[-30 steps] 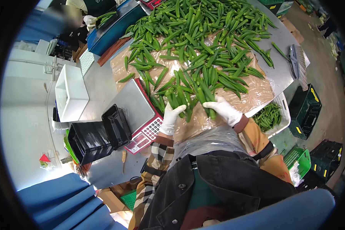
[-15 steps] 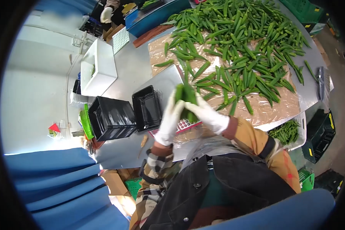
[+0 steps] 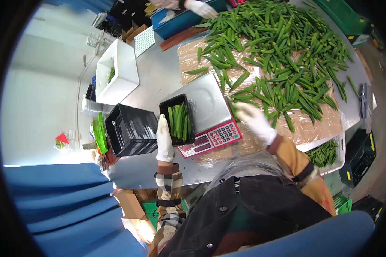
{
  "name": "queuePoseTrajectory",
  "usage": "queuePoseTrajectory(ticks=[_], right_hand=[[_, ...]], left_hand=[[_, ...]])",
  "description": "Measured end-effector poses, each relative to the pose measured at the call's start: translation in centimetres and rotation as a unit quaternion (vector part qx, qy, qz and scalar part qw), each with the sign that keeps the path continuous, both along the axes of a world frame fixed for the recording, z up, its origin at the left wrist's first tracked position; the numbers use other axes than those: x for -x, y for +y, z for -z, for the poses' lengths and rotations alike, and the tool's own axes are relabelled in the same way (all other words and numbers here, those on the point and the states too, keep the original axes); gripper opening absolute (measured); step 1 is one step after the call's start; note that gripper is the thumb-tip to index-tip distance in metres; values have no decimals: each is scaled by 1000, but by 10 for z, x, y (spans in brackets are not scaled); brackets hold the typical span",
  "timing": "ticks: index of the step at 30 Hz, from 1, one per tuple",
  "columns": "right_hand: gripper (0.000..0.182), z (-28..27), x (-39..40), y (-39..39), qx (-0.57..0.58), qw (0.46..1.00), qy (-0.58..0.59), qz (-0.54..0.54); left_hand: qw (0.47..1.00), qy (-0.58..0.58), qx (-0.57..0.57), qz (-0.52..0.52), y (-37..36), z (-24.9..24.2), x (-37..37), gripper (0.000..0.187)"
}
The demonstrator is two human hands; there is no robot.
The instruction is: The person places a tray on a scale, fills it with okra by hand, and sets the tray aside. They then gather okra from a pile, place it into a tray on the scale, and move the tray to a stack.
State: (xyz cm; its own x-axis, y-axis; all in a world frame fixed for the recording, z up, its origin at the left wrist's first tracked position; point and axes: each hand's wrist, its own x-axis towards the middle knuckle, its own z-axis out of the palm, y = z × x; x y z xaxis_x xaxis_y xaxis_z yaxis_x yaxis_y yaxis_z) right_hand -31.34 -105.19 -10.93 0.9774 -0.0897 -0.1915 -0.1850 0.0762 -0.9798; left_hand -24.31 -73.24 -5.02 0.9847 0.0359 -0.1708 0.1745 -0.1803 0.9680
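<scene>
- Your hands are apart: white-gloved left hand (image 3: 164, 139) lies along the left side of the black rectangular plastic tray (image 3: 190, 122), grip unclear; white-gloved right hand (image 3: 255, 122), blurred, is by the scale's right edge, can't tell if it holds anything.
- Your tray overlaps the left part of the red-framed scale with silver plate (image 3: 210, 105); slim green ridged okra pods (image 3: 179, 123) lie lengthwise inside, side by side.
- You've bare grey metal table (image 3: 152, 81) beyond the tray; loose green okra heap (image 3: 283, 43) crowds the far right, over plastic-wrapped brown sheet (image 3: 324, 129).
- Left of you: stacked black trays (image 3: 135, 130), near tray; white box (image 3: 126, 70), some okra inside.
- Right, below table edge: white crate (image 3: 340, 154), okra inside.
</scene>
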Motion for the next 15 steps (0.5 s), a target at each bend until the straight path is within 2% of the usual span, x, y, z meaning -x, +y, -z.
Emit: queuePoseTrajectory(ticks=[1, 2, 3, 5, 7, 10, 13, 15], right_hand=[[37, 21, 15, -28, 142, 984, -84, 63], [36, 27, 34, -53, 264, 954, -71, 121], [35, 48, 48, -77, 285, 942, -62, 168], [35, 80, 88, -119, 444, 877, -57, 177], [36, 97, 122, -127, 522, 830, -13, 198], [37, 119, 146, -125, 520, 832, 17, 194], [37, 132, 141, -134, 404, 880, 111, 223], [32, 139, 137, -141, 330, 908, 106, 236]], left_hand=[[998, -55, -28, -28, 10, 4, 2, 46], [992, -91, -69, -51, 21, 5, 5, 49], [983, -125, -111, -74, 34, 7, 7, 51], [986, -80, -73, -124, 61, 19, 15, 46], [983, -22, -41, -179, 61, 10, 29, 43], [975, 20, -5, -220, 64, 13, 41, 38], [963, 34, 19, -268, 54, 5, 47, 41], [959, 33, 35, -279, 55, 8, 48, 43]])
